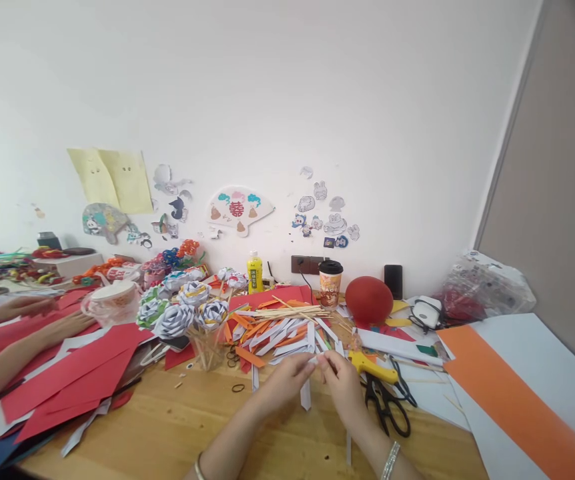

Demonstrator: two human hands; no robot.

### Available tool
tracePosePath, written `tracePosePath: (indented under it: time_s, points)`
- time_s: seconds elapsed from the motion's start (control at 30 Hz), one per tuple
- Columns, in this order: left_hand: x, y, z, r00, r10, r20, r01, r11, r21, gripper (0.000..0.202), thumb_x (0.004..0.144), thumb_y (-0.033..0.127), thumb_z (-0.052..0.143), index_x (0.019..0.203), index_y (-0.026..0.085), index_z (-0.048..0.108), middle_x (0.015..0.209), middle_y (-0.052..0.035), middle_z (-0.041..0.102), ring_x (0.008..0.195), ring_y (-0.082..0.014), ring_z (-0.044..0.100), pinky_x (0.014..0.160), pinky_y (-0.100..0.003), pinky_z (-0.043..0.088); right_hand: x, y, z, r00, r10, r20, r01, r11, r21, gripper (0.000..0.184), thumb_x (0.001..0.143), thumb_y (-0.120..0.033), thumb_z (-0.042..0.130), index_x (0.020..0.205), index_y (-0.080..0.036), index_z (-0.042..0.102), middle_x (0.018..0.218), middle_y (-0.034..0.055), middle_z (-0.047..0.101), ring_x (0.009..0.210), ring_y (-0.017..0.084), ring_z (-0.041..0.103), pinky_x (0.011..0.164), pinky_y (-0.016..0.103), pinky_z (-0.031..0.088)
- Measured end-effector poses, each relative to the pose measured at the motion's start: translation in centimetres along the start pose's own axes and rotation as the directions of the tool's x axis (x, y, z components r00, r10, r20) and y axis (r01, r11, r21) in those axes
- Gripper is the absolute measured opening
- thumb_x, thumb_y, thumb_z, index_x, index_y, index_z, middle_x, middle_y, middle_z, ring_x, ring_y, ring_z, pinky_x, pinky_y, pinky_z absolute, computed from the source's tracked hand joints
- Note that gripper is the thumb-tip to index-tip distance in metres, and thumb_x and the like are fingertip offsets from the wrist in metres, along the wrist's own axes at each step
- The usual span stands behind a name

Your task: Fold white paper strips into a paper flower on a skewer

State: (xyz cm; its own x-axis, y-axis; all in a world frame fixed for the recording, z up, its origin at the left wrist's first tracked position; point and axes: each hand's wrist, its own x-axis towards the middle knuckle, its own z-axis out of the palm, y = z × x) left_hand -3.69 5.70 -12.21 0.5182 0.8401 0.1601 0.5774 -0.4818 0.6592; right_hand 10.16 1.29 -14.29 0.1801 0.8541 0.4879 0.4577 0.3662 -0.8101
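My left hand (287,379) and my right hand (341,381) meet over the near middle of the table. The fingers of both are closed in a pinch on a folded white paper strip (306,399), whose pointed end hangs down below the left fingertips. Fingertips hide its upper part. Just beyond them lies a pile of folded white and orange paper strips (280,333), with thin wooden sticks (292,311) across the top. To the right of my right hand are a yellow glue gun (373,367) and black-handled scissors (392,408).
White paper roses (175,321) on sticks stand in a clear cup (208,353). Red paper sheets (75,380) cover the left side, where another person's arms (32,343) reach in. A red balloon (368,300), a lidded drink cup (330,283) and a yellow bottle (255,272) stand behind.
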Motion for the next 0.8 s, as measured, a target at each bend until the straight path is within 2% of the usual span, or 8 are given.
tracePosePath:
  time_s: [0.1, 0.2, 0.27, 0.3, 0.4, 0.53, 0.7, 0.8]
  points:
    - [0.5, -2.0, -2.8, 0.962, -0.164, -0.217, 0.204, 0.963, 0.176, 0.023, 0.083, 0.034, 0.041, 0.088, 0.019, 0.058, 0.097, -0.0081, 0.062, 0.096, -0.0222, 0.054, 0.082, -0.030, 0.038, 0.0, 0.4, 0.0, 0.998, 0.039, 0.040, -0.040, 0.999, 0.027, 0.030, 0.082, -0.038, 0.042, 0.092, -0.016, 0.059, 0.058, -0.0001, 0.056, 0.054, 0.016, 0.052, 0.052, 0.023, 0.039]
    - [0.7, -4.9, -5.7, 0.836, -0.365, -0.409, 0.489, 0.834, 0.255, 0.027, 0.085, 0.025, 0.033, 0.093, 0.013, 0.057, 0.097, -0.0182, 0.062, 0.094, -0.0295, 0.057, 0.076, -0.039, 0.040, 0.1, 0.9, 0.0, 0.997, 0.071, 0.025, -0.070, 0.997, -0.031, 0.029, 0.082, -0.037, 0.041, 0.086, -0.016, 0.060, 0.058, 0.0013, 0.057, 0.054, 0.017, 0.053, 0.053, 0.025, 0.040]
    - [0.8, -6.6, -6.6, 0.757, -0.459, -0.466, 0.617, 0.738, 0.274, 0.031, 0.085, 0.015, 0.028, 0.089, 0.009, 0.058, 0.089, -0.0219, 0.064, 0.086, -0.0312, 0.061, 0.069, -0.040, 0.043, 0.1, 1.0, 0.0, 0.998, 0.065, 0.025, -0.063, 0.996, -0.055, 0.028, 0.082, -0.036, 0.040, 0.081, -0.017, 0.060, 0.056, 0.0012, 0.057, 0.053, 0.017, 0.053, 0.052, 0.025, 0.039]
    - [0.9, -7.2, -6.7, 0.736, -0.483, -0.475, 0.648, 0.706, 0.286, 0.031, 0.083, 0.012, 0.028, 0.087, 0.009, 0.058, 0.087, -0.0215, 0.065, 0.084, -0.0304, 0.062, 0.067, -0.039, 0.044, 0.1, 1.0, 0.0, 0.998, 0.058, 0.030, -0.056, 0.997, -0.057, 0.027, 0.082, -0.035, 0.040, 0.080, -0.017, 0.060, 0.056, 0.0011, 0.057, 0.053, 0.017, 0.052, 0.051, 0.024, 0.039]
    - [1.2, -8.2, -6.1, 0.714, -0.508, -0.481, 0.683, 0.656, 0.320, 0.030, 0.081, 0.005, 0.031, 0.085, 0.010, 0.060, 0.087, -0.0181, 0.067, 0.082, -0.0262, 0.064, 0.063, -0.033, 0.045, 0.1, 0.8, 0.0, 0.998, 0.038, 0.056, -0.035, 0.998, -0.058, 0.026, 0.081, -0.034, 0.040, 0.078, -0.017, 0.060, 0.056, 0.0006, 0.057, 0.051, 0.016, 0.052, 0.049, 0.023, 0.038]
    - [1.5, -8.5, -5.6, 0.709, -0.510, -0.487, 0.694, 0.626, 0.355, 0.026, 0.084, 0.009, 0.035, 0.090, 0.011, 0.059, 0.087, -0.0121, 0.068, 0.080, -0.0205, 0.065, 0.063, -0.030, 0.047, -0.1, 0.6, 0.0, 0.998, 0.028, 0.058, -0.024, 0.997, -0.076, 0.026, 0.082, -0.032, 0.039, 0.076, -0.018, 0.060, 0.059, 0.0008, 0.058, 0.054, 0.016, 0.052, 0.049, 0.023, 0.036]
    - [1.5, -8.7, -5.7, 0.723, -0.472, -0.504, 0.678, 0.624, 0.389, 0.026, 0.083, 0.011, 0.035, 0.089, 0.013, 0.060, 0.089, -0.0151, 0.067, 0.082, -0.0240, 0.065, 0.060, -0.029, 0.046, -0.2, 0.8, 0.3, 0.997, 0.013, 0.075, -0.007, 0.996, -0.083, 0.024, 0.081, -0.028, 0.040, 0.075, -0.018, 0.061, 0.062, 0.0010, 0.060, 0.056, 0.016, 0.052, 0.051, 0.023, 0.036]
    - [1.6, -8.4, -5.7, 0.734, -0.433, -0.523, 0.664, 0.623, 0.415, 0.027, 0.082, 0.011, 0.034, 0.090, 0.013, 0.059, 0.083, -0.0143, 0.067, 0.078, -0.0243, 0.066, 0.058, -0.029, 0.046, -0.2, 0.8, 0.4, 0.997, 0.007, 0.081, 0.002, 0.994, -0.107, 0.023, 0.081, -0.026, 0.039, 0.076, -0.018, 0.061, 0.064, 0.0016, 0.061, 0.058, 0.017, 0.053, 0.054, 0.024, 0.038]
